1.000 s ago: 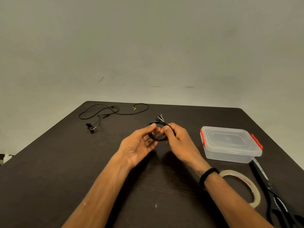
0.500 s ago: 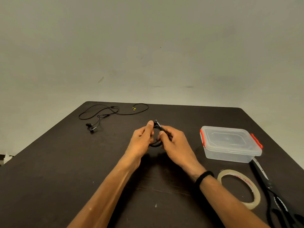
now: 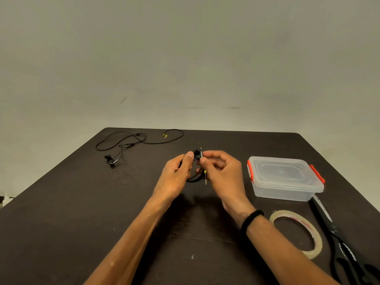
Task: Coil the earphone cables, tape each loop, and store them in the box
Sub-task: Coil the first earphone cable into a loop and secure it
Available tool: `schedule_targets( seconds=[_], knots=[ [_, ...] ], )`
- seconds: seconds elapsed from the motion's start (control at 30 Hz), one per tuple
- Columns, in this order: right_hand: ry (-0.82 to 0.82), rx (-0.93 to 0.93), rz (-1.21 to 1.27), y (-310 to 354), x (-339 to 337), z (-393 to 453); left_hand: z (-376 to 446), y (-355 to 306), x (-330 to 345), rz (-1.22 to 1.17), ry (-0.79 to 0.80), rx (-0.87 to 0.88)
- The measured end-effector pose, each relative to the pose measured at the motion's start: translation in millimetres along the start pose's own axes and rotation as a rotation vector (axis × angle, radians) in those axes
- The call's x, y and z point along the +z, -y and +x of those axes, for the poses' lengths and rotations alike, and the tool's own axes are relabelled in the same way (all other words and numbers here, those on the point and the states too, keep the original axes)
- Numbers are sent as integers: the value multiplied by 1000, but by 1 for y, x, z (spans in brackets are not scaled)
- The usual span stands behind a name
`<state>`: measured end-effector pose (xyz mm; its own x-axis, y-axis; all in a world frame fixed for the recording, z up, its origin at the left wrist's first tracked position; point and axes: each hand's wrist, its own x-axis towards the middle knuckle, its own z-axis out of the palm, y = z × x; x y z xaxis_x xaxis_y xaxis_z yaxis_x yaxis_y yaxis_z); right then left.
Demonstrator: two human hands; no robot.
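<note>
Both hands hold a black coiled earphone cable (image 3: pixel 195 178) above the middle of the dark table. My left hand (image 3: pixel 176 175) grips the coil from the left, thumb up near the earbuds at the top. My right hand (image 3: pixel 223 171) pinches the coil from the right; the jack with a yellow tag hangs down beside its palm. A second black earphone (image 3: pixel 131 141) lies uncoiled at the table's far left. The clear plastic box (image 3: pixel 285 177) with red latches stands to the right with its lid on. A roll of clear tape (image 3: pixel 298 233) lies in front of the box.
Black scissors (image 3: pixel 341 241) lie along the table's right edge, beside the tape and box. The dark table (image 3: pixel 72 212) ends at a pale wall behind. A black band circles my right wrist.
The coil has been squeezed from a round loop into a narrow bundle. Both hands rose slightly and closed in, and the jack now dangles below.
</note>
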<state>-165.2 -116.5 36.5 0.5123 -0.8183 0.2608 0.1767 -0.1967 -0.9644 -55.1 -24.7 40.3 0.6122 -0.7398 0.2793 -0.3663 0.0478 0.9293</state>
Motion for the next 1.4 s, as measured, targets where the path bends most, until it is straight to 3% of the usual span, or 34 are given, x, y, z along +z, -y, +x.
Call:
schedule_targets(
  seconds=[0.2, 0.47, 0.7, 0.9, 1.03, 1.17, 1.27, 1.33, 1.4],
  knots=[
    [86, 365, 421, 7, -3, 3, 4, 3, -6, 100, 52, 143],
    [282, 229, 71, 7, -14, 10, 6, 7, -11, 118, 55, 166],
    [261, 211, 41, 4, -17, 11, 7, 11, -9, 132, 29, 148],
    [247, 281, 162, 8, -16, 9, 7, 10, -9, -185, 10, -268],
    [258, 385, 397, 10, -16, 11, 9, 11, -9, -335, 23, -350],
    [222, 472, 631, 7, -13, 13, 9, 11, -5, -431, 57, -333],
    [211, 441, 660, 5, -16, 15, 8, 13, -3, -466, 70, -330],
    [213, 406, 640, 5, -17, 15, 7, 15, -2, -403, 64, -270],
    [202, 347, 573, 4, -16, 14, 8, 20, -2, -177, 33, -89]
  ],
)
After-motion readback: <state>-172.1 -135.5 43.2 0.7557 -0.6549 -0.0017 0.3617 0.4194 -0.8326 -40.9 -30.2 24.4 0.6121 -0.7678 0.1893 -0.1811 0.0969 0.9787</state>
